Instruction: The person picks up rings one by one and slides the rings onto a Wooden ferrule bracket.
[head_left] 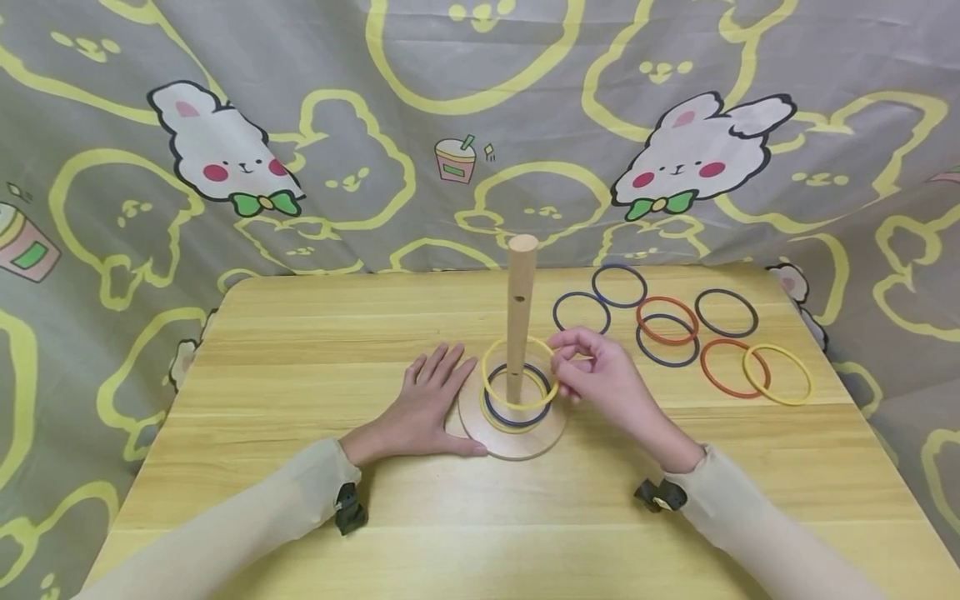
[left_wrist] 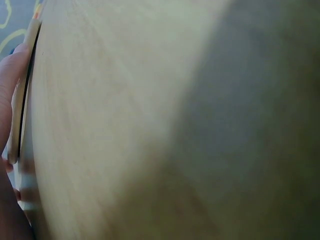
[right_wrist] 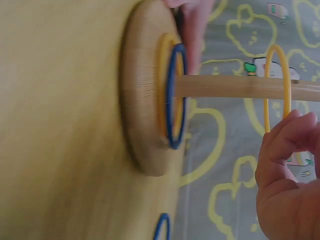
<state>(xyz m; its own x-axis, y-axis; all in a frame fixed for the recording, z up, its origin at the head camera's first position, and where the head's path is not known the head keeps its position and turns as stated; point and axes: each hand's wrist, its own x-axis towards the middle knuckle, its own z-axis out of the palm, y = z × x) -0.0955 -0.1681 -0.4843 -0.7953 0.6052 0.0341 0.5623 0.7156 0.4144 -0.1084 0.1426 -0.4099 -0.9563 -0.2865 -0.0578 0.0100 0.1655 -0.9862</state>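
Note:
A round wooden base [head_left: 517, 444] with an upright wooden post [head_left: 520, 321] stands on the table. My right hand [head_left: 606, 379] pinches a yellow ring [right_wrist: 287, 102] by its right side. This ring encircles the post, held well above the base in the right wrist view. Lower down, a dark blue ring [right_wrist: 170, 107] and another yellow ring [right_wrist: 161, 85] lie stacked around the foot of the post. My left hand [head_left: 420, 410] rests at the base's left side with fingers spread, the thumb along its front edge. The left wrist view shows mostly blurred tabletop.
Loose rings lie to the right on the wooden table [head_left: 300, 367]: several dark blue ones, such as a blue ring [head_left: 555, 317] behind the post, a red ring [head_left: 703, 371] and a yellow ring [head_left: 810, 387] overlapping it. A patterned curtain [head_left: 315, 50] hangs around the table's back and sides.

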